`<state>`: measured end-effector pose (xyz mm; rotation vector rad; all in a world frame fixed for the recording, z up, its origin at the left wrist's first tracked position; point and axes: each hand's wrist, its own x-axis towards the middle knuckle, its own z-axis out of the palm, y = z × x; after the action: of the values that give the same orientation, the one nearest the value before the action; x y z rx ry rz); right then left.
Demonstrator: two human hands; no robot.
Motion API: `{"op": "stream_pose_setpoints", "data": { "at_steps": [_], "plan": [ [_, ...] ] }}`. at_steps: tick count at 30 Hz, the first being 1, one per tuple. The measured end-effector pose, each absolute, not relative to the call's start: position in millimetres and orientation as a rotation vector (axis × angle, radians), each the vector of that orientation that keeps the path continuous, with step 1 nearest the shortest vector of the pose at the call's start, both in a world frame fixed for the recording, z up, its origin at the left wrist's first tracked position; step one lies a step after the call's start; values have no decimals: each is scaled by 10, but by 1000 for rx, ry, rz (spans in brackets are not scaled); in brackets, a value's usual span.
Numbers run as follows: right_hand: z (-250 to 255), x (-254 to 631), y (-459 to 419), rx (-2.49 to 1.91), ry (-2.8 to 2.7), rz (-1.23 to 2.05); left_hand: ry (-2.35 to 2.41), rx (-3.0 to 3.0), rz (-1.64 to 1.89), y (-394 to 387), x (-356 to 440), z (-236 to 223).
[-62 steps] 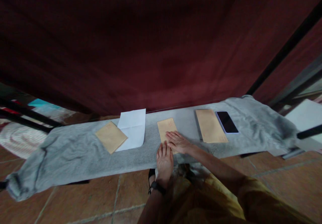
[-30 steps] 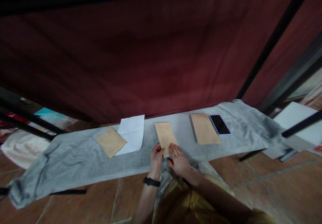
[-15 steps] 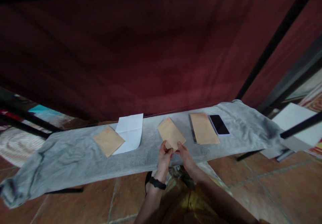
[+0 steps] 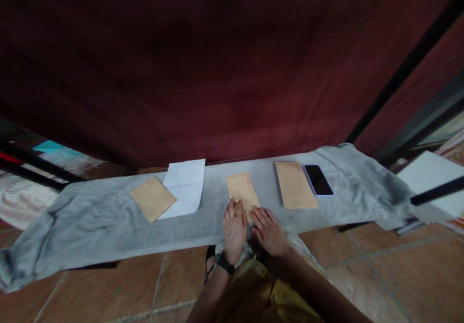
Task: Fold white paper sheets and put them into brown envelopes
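Observation:
A brown paper envelope lies flat on the grey cloth in front of me. My left hand rests on its near left part, fingers stretched out. On its near right corner lies my right hand, palm down with the fingers extended. Both hands cover the envelope's near end. To the left, another brown envelope overlaps a creased white sheet of paper. Off to the right is a small stack of brown envelopes.
A phone with a dark screen lies right of the stack. The cloth covers a narrow bench-like surface. Behind it hangs a dark red curtain. Black metal bars stand at both sides, and white boards lean at the right.
My fingers have gone from pinching the envelope's near edge to lying flat on it. The envelope has turned straighter and now lies down on the cloth.

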<state>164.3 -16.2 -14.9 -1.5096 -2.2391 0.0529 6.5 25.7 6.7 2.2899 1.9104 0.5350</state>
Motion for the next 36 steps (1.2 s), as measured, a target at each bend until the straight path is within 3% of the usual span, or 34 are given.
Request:
{"op": "stream_pose_setpoints", "data": {
  "at_steps": [6,19,36],
  "plan": [
    [-241,1619,-176,-1484,-2205,-19,1715,2489,241,805,298,-69],
    [-119,1621,-183,-1459,-2216,-61,1653,2564,292,1811,440,-156],
    [-209,1673,-183,-1409,-2199,32,1236,2819,250,1253,193,-195]
  ]
}}
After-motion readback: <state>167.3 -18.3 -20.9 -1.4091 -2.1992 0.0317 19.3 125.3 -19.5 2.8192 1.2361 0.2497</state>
